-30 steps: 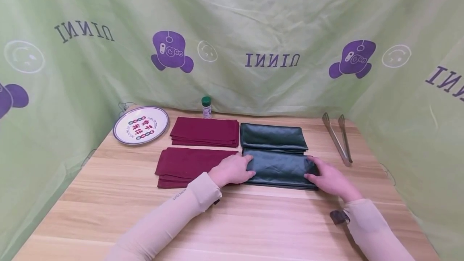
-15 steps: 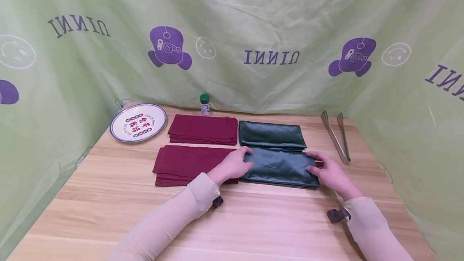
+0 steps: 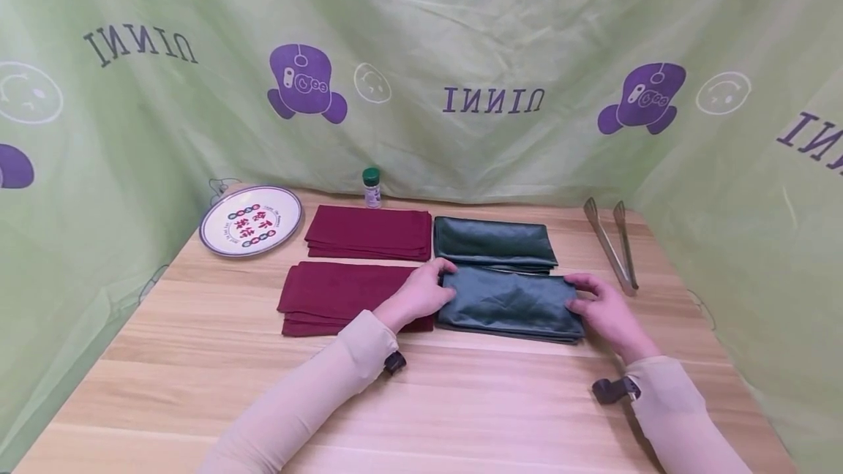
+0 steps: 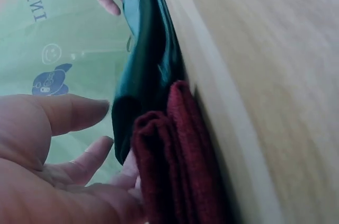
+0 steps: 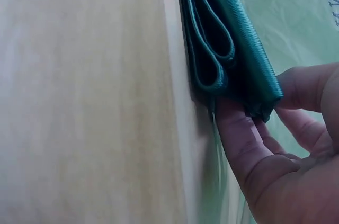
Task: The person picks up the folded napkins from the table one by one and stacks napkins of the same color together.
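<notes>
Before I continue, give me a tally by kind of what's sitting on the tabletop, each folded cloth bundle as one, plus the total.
Dark red folded cloths: 2
Dark green folded cloths: 2
Round printed plate: 1
Green-capped shaker bottle: 1
Metal tongs: 1
Total: 7

The near right folded dark green cloth (image 3: 510,304) looks smooth and shiny, the near left folded dark red cloth (image 3: 345,292) looks dull, the long silver tongs (image 3: 609,249) are shiny metal, and the flat light brown table (image 3: 474,404) is smooth wood.
</notes>
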A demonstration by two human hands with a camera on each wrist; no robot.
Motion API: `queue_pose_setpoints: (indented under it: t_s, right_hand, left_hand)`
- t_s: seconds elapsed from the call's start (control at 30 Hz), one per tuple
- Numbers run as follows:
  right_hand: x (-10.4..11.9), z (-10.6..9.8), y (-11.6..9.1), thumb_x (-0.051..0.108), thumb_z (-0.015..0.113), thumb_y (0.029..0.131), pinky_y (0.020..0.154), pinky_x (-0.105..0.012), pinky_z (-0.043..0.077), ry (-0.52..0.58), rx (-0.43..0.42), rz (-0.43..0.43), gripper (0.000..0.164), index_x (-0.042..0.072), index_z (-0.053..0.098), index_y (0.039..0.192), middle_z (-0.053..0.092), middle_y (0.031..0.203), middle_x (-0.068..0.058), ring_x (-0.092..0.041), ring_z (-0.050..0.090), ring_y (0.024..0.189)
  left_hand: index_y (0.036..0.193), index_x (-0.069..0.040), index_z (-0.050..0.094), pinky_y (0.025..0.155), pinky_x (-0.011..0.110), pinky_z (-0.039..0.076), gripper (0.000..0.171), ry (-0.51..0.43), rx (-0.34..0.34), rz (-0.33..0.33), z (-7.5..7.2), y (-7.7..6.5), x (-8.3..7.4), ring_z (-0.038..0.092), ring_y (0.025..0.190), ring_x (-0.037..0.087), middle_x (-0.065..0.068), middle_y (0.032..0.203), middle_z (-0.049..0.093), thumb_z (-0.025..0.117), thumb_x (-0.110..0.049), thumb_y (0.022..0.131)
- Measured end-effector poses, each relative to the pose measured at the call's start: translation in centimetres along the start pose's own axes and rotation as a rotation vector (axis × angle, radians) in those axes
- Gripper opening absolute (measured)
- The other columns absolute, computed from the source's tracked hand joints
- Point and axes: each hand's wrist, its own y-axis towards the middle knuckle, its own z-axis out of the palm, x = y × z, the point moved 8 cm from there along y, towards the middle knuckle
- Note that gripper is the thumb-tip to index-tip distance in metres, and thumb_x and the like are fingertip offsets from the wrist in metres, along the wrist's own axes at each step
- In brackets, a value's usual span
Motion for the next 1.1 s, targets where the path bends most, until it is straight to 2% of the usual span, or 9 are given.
queue_pose_setpoints:
  t_s: [0.13, 0.33, 0.5, 0.63, 0.73, 0.87, 1.0, 1.1]
  right_hand:
    - [-0.5, -0.3, -0.2, -0.005, 0.065, 0.084, 0.078, -0.017, 0.044, 0.036, -0.009, 0.062, 0.052, -0.009, 0.049, 0.133, 0.049, 0.131, -0.029, -0.027, 0.051, 0.109]
    - [-0.5, -0.5, -0.5, -0.005, 0.065, 0.084, 0.080, -0.017, 0.044, 0.047, 0.004, 0.093, 0.053, -0.010, 0.048, 0.133, 0.049, 0.133, -0.031, -0.022, 0.051, 0.108]
    - [-0.3, -0.3, -0.7, -0.006, 0.065, 0.083, 0.081, -0.016, 0.043, 0.024, -0.006, 0.081, 0.050, -0.011, 0.051, 0.131, 0.050, 0.131, -0.031, -0.030, 0.050, 0.111]
    - [-0.3, -0.2, -0.7, -0.007, 0.065, 0.083, 0.082, -0.015, 0.041, 0.012, -0.008, 0.069, 0.048, -0.011, 0.053, 0.129, 0.051, 0.130, -0.032, -0.034, 0.048, 0.114]
    - [-0.4, 0.0, -0.6, -0.007, 0.065, 0.082, 0.082, -0.016, 0.041, 0.004, -0.007, 0.066, 0.048, -0.011, 0.053, 0.128, 0.052, 0.129, -0.031, -0.033, 0.049, 0.113]
    - [-0.4, 0.2, -0.6, -0.006, 0.066, 0.083, 0.081, -0.016, 0.042, 0.012, 0.003, 0.075, 0.048, -0.010, 0.053, 0.129, 0.052, 0.129, -0.030, -0.027, 0.050, 0.108]
    - [-0.4, 0.2, -0.7, -0.005, 0.066, 0.083, 0.081, -0.016, 0.042, 0.034, 0.012, 0.086, 0.049, -0.010, 0.051, 0.130, 0.050, 0.130, -0.029, -0.019, 0.050, 0.105]
    - [-0.4, 0.3, -0.8, -0.005, 0.066, 0.083, 0.081, -0.017, 0.043, 0.049, 0.014, 0.088, 0.050, -0.011, 0.051, 0.130, 0.050, 0.130, -0.029, -0.015, 0.051, 0.101]
  left_hand:
    - [0.123, -0.006, 0.058, 0.091, 0.038, 0.046, 0.047, 0.092, 0.009, 0.020, 0.1, 0.1, -0.1, 0.056, 0.105, 0.026, 0.014, 0.120, 0.062, 0.071, -0.004, 0.078]
    - [0.135, -0.006, 0.048, 0.095, 0.039, 0.046, 0.064, 0.185, 0.048, -0.052, 0.9, 0.4, 0.3, 0.055, 0.111, 0.026, 0.016, 0.125, 0.058, 0.077, -0.014, 0.079]
    - [0.136, -0.005, 0.046, 0.089, 0.040, 0.050, 0.067, 0.276, 0.064, -0.083, 1.5, 0.4, -0.2, 0.060, 0.101, 0.026, 0.017, 0.119, 0.063, 0.080, -0.017, 0.079]
    - [0.137, -0.008, 0.046, 0.085, 0.039, 0.050, 0.067, 0.349, 0.080, -0.068, 2.1, 0.2, -0.5, 0.061, 0.096, 0.027, 0.016, 0.118, 0.064, 0.079, -0.017, 0.079]
    - [0.139, -0.013, 0.045, 0.084, 0.037, 0.049, 0.066, 0.332, 0.088, -0.067, 2.2, 0.2, -0.3, 0.059, 0.096, 0.025, 0.013, 0.120, 0.064, 0.076, -0.015, 0.081]
    - [0.140, -0.018, 0.045, 0.080, 0.034, 0.047, 0.063, 0.221, 0.080, -0.074, 1.9, 0.2, -0.1, 0.056, 0.096, 0.023, 0.011, 0.123, 0.062, 0.072, -0.013, 0.084]
    - [0.140, -0.017, 0.044, 0.079, 0.033, 0.046, 0.059, 0.100, 0.068, -0.037, 1.6, 0.2, -0.3, 0.056, 0.093, 0.023, 0.012, 0.123, 0.061, 0.068, -0.012, 0.086]
    - [0.139, -0.015, 0.045, 0.085, 0.034, 0.046, 0.056, 0.003, 0.068, -0.009, 1.5, 0.3, -0.2, 0.056, 0.099, 0.023, 0.014, 0.126, 0.059, 0.066, -0.010, 0.087]
